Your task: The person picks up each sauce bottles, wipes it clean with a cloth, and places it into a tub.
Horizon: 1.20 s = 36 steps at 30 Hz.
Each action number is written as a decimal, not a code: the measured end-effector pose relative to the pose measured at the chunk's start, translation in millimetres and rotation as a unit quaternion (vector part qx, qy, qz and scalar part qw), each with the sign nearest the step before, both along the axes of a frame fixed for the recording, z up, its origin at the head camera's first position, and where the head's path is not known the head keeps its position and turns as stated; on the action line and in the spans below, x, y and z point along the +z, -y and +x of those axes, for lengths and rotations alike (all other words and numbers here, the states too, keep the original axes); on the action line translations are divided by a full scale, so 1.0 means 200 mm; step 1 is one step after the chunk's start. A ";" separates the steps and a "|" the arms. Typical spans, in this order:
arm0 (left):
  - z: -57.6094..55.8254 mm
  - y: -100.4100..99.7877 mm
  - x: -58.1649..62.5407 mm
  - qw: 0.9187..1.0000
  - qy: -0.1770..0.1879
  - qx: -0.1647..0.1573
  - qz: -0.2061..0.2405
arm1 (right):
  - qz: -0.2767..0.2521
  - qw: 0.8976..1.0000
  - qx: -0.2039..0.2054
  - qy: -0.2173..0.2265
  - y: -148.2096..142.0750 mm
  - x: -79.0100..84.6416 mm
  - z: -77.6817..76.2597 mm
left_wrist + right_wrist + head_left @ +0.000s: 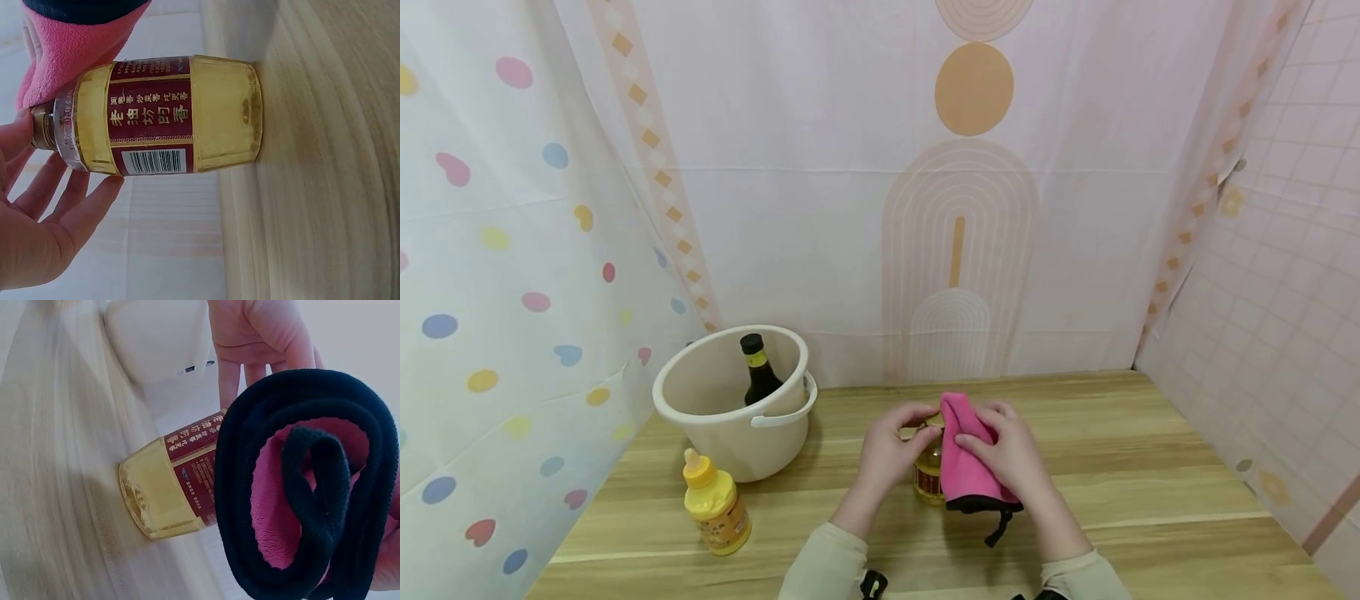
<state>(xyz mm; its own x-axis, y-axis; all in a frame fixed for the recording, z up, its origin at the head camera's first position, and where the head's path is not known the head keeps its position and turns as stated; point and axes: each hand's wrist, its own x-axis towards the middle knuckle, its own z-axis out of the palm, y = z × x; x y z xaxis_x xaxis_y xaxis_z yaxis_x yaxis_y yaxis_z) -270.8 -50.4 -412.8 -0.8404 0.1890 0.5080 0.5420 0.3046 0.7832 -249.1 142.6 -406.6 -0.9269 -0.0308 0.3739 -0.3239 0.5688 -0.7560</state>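
Note:
A small bottle of yellow oil (228, 115) with a dark red label and a gold cap stands on the wooden table. My left hand (889, 450) holds it at the cap and neck, thumb on the cap, fingers around the shoulder. Beside the bottle, my right hand (1011, 450) grips a folded pink towel (964, 454) with black edging and a short black loop. The towel touches the bottle's upper side and hides part of it in the head view. From the right wrist view, the towel's black rim (234, 487) surrounds a pink hollow.
A cream bucket (741, 442) with a white handle stands at the back left, holding a dark bottle (763, 379) with a black cap. In front of it is a yellow squeeze bottle (718, 508). Patterned curtains (820, 208) hang behind the wooden table (1150, 483).

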 end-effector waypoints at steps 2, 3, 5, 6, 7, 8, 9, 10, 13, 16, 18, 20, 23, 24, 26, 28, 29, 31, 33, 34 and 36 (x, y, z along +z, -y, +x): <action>0.00 0.00 0.00 1.000 -0.005 0.003 -0.005 | 0.007 1.000 0.002 0.000 0.00 -0.01 0.00; 0.00 0.00 0.00 1.000 -0.006 0.003 -0.006 | 0.012 1.000 0.002 0.000 0.00 -0.01 0.00; 0.00 0.00 0.00 1.000 -0.007 0.005 -0.007 | 0.023 1.000 0.002 -0.001 0.00 -0.01 0.01; 0.00 0.00 0.00 1.000 -0.007 0.005 -0.007 | 0.027 1.000 0.001 -0.001 -0.01 -0.02 0.01; 0.00 0.00 0.00 1.000 -0.006 0.005 -0.007 | 0.031 1.000 0.001 -0.001 -0.01 -0.02 0.01; 0.00 0.00 0.00 1.000 -0.005 0.005 -0.006 | 0.034 0.999 0.000 -0.001 -0.01 -0.02 0.01; 0.00 -0.01 0.00 1.000 -0.005 0.005 -0.005 | 0.035 0.999 -0.001 -0.001 -0.01 -0.02 0.01; 0.00 -0.01 0.00 1.000 -0.004 0.005 -0.004 | 0.036 0.999 -0.002 0.000 -0.01 -0.02 0.01; 0.00 -0.01 -0.01 1.000 -0.001 0.008 -0.006 | 0.038 0.999 -0.004 0.001 -0.01 -0.03 0.02; 0.00 -0.01 -0.01 1.000 -0.002 0.009 -0.010 | 0.038 0.999 -0.007 0.004 -0.01 -0.05 0.02; 0.00 -0.01 -0.01 1.000 -0.003 0.009 -0.010 | 0.036 0.999 -0.009 0.008 -0.02 -0.06 0.02; 0.00 -0.01 -0.01 1.000 -0.008 0.007 -0.010 | 0.032 0.999 -0.010 0.012 -0.02 -0.07 0.03; 0.00 -0.01 -0.01 1.000 -0.006 0.006 -0.009 | 0.030 0.999 -0.012 0.017 -0.03 -0.09 0.03; 0.00 -0.01 -0.01 1.000 -0.005 0.006 -0.010 | 0.030 0.999 -0.012 0.017 -0.03 -0.10 0.03; 0.00 -0.01 -0.01 1.000 -0.003 0.007 -0.012 | 0.031 0.999 -0.014 0.019 -0.03 -0.11 0.03; 0.00 -0.01 -0.01 1.000 -0.002 0.010 -0.014 | 0.031 0.999 -0.013 0.019 -0.03 -0.11 0.03; 0.00 -0.01 -0.01 1.000 -0.002 0.011 -0.014 | 0.030 0.999 -0.014 0.020 -0.04 -0.11 0.03; 0.01 -0.01 -0.01 1.000 -0.001 0.012 -0.014 | 0.031 0.999 -0.014 0.022 -0.04 -0.12 0.02; 0.01 -0.01 -0.01 1.000 -0.001 0.012 -0.014 | 0.033 0.999 -0.015 0.025 -0.04 -0.12 0.02; 0.01 -0.01 -0.01 1.000 -0.001 0.012 -0.014 | 0.035 0.999 -0.014 0.027 -0.04 -0.12 0.02; 0.01 -0.01 -0.01 1.000 0.000 0.012 -0.013 | 0.039 0.999 -0.014 0.031 -0.04 -0.12 0.03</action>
